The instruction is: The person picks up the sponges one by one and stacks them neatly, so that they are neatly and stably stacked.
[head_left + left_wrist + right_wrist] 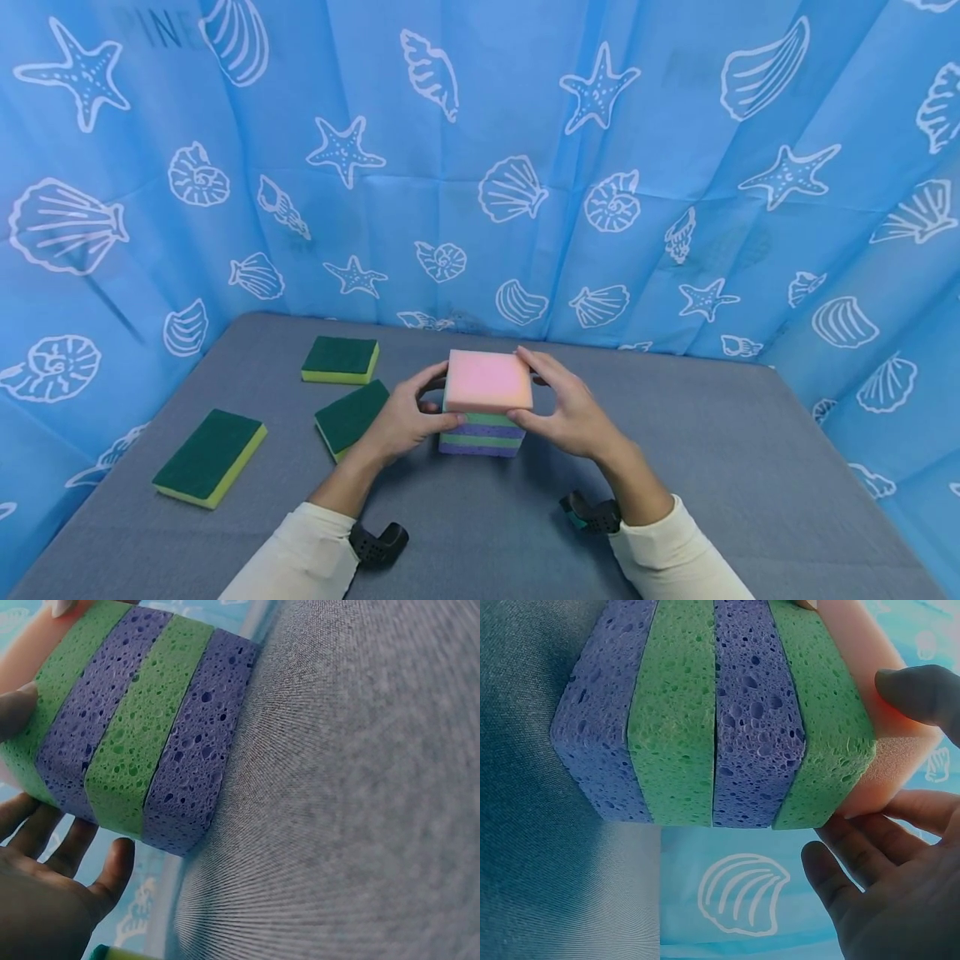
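A pink sponge (489, 381) lies flat on top of a stack of sponges (482, 435) in alternating green and purple layers, purple at the bottom. My left hand (407, 417) grips the pink sponge's left side, its thumb at the near left corner where pink meets green. On the opposite side my right hand (570, 410) holds it between a thumb at the near right corner and fingers at the far right corner. Both wrist views show the layers lined up closely, with the lower fingers of each hand spread beside the stack.
Three green-and-yellow scouring sponges lie left of the stack: one far back (340, 358), one partly behind my left hand (351, 417), one nearer the left edge (210, 457). They rest on a grey cloth-covered table (705, 475). A blue shell-patterned curtain (480, 167) hangs behind.
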`<state>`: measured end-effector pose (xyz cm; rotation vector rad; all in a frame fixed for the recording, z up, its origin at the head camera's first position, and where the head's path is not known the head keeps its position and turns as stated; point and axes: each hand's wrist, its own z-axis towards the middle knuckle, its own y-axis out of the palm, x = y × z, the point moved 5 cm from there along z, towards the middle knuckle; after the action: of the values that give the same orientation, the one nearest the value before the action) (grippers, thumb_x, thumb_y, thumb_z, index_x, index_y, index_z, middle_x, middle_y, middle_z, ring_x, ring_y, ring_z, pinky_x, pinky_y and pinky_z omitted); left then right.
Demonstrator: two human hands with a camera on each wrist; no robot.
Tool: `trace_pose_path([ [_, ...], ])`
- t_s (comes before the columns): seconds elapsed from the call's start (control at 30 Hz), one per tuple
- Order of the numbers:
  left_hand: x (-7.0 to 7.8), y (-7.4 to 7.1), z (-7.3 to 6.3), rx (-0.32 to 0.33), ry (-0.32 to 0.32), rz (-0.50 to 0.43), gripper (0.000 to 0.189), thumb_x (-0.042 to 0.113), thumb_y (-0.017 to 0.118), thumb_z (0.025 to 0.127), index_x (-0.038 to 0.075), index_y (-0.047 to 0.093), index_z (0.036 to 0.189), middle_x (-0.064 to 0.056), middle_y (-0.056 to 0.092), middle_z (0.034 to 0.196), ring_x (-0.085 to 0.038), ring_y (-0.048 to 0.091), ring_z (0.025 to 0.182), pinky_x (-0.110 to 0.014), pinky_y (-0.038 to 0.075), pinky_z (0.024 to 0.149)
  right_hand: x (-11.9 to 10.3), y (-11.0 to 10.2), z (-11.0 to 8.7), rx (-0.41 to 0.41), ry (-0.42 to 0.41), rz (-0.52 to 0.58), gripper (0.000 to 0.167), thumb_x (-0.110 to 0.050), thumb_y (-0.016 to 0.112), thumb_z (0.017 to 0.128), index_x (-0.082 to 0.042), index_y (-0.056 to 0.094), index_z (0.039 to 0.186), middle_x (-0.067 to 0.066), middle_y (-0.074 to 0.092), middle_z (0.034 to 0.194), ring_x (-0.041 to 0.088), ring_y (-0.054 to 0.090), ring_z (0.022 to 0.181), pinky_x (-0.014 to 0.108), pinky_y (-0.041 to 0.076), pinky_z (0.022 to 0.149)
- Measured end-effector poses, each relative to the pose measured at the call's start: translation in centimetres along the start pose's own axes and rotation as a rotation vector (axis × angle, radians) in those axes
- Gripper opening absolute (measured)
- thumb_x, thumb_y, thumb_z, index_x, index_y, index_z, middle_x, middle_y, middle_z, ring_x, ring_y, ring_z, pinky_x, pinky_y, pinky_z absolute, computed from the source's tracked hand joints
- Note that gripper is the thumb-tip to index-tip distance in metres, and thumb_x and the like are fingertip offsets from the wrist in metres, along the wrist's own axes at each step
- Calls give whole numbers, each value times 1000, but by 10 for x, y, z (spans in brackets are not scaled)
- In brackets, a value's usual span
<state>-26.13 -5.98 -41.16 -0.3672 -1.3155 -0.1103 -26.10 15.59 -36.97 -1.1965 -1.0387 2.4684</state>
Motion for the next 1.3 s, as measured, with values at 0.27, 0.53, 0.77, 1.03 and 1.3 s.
trace_pose_path([
  [0.27, 25, 1, -8, 4, -12, 8, 78, 7, 74, 84, -1, 32, 148, -19, 46, 140, -36, 42, 125, -56, 37, 95, 2, 2, 0, 0, 15, 1, 77, -21, 78, 83, -2, 39, 146, 12, 48, 139, 24, 50, 117, 51, 44, 92],
  [0.53, 22, 0, -7, -4, -7, -16, 74, 7, 72, 85, -2, 33, 148, -20, 44, 141, -36, 40, 128, -59, 36, 96, 1, 3, 0, 9, 5, 10, 79, -22, 77, 84, -3, 36, 148, 14, 45, 142, 26, 47, 122, 52, 43, 93],
  [0.77, 11, -1, -4, -3, -6, -6, 75, 6, 72, 85, -1, 32, 148, -20, 44, 141, -35, 40, 128, -58, 37, 95, 0, 5, 0, 76, 44, 47, 77, -29, 73, 86, -4, 36, 148, 11, 39, 147, 26, 40, 129, 54, 37, 98],
  [1.03, -13, -2, 2, 5, 27, -1, 77, 17, 77, 83, 9, 36, 149, -11, 47, 140, -28, 43, 126, -53, 39, 95, -2, 12, 1, 118, 20, 87, 67, -8, 74, 83, 2, 44, 142, 17, 47, 139, 30, 49, 120, 55, 42, 93],
  [1.3, -9, -5, 2, -17, 40, 44, 79, 22, 78, 82, 10, 37, 149, -10, 48, 138, -29, 42, 126, -52, 38, 97, -37, 1, 4, 114, 44, 95, 61, 1, 71, 82, 14, 45, 135, 27, 49, 131, 37, 52, 114, 54, 43, 91],
])
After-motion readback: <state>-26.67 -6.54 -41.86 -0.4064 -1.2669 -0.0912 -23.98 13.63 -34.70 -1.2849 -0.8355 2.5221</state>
